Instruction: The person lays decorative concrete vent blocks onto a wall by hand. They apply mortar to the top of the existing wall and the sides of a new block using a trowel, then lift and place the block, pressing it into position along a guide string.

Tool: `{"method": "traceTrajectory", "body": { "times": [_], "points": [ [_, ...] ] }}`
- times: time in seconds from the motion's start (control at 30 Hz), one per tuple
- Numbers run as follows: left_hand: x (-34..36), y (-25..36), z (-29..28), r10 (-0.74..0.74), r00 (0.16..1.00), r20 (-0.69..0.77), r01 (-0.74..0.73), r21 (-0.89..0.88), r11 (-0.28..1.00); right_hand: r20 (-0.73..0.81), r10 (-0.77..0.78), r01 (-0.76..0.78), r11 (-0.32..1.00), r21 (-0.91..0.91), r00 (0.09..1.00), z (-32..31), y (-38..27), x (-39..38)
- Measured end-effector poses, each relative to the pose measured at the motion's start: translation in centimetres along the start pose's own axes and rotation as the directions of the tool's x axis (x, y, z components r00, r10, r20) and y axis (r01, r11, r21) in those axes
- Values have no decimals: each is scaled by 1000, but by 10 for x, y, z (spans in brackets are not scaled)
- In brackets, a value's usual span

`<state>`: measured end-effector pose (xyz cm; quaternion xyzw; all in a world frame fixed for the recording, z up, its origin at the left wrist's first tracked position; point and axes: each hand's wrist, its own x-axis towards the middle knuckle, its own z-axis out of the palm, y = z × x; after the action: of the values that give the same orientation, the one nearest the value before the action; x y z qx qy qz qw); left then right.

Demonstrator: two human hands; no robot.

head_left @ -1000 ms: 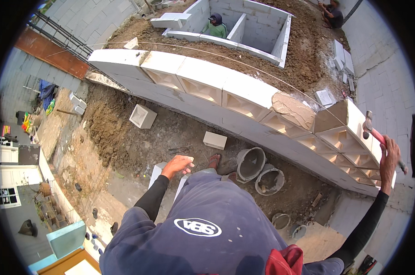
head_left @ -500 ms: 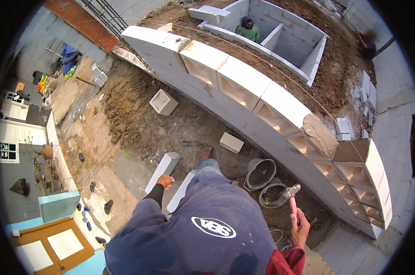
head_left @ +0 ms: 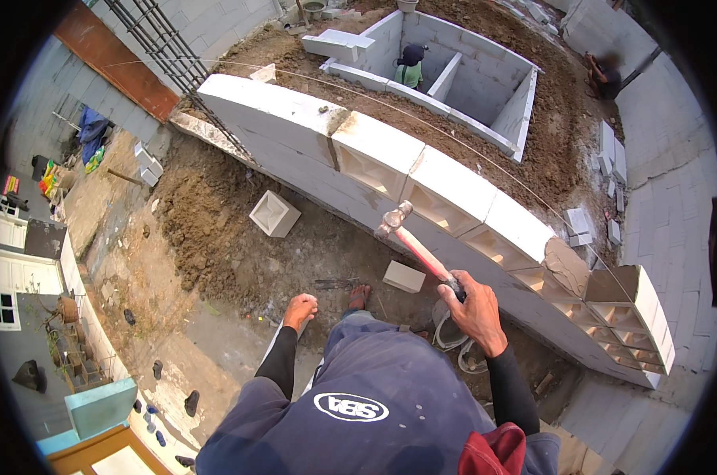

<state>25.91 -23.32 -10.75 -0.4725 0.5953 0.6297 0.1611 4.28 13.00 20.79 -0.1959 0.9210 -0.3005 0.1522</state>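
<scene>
Firstly, right hand (head_left: 475,315): closed around the dark grip of one hammer (head_left: 423,255), red-handled, tilted, its head (head_left: 393,218) up and to the left of the hand. Contact between that head and the wall (head_left: 295,146) behind it: cannot be told.

Left hand (head_left: 300,311): well apart from the right, in front of the body; fingers curled inward, palm hidden, so whether fully closed cannot be told.

Just left of the right hand: one cream block (head_left: 404,276), lying on the ground. Under and behind the same hand: one bucket (head_left: 442,324), partly hidden.

Beyond the right hand: a row of hollow blocks (head_left: 449,188) on the wall, pale tops; farther right, a patch of mortar (head_left: 565,267) on top.

Beyond the left hand, slightly left: one hollow block (head_left: 275,214), on the ground, tilted in view. Right of the left hand: one bare foot (head_left: 359,298).

Below the right hand, near the body: one red cloth (head_left: 493,453).
</scene>
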Motion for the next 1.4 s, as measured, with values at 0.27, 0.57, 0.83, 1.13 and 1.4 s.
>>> {"method": "traceTrajectory", "body": {
  "times": [0.27,0.57,0.83,1.13,1.4],
  "points": [
    [-19,-144,-113,-374,895,-244,340,-172,925,-132,-483,440,859,-260,866,65,-96,257],
    [21,-128,-154,-470,853,-226,413,-259,873,-114,-533,477,819,-320,839,118,-132,382],
    [45,-45,-176,-375,906,-197,338,-198,920,-345,-580,429,798,-424,738,160,-115,385],
    [38,25,-183,-233,962,-142,209,-165,964,-397,-522,338,829,-445,755,167,-120,377],
    [51,-1,-188,-313,948,-47,317,153,936,-498,-466,259,865,-429,731,169,-115,371]
  ]
}}
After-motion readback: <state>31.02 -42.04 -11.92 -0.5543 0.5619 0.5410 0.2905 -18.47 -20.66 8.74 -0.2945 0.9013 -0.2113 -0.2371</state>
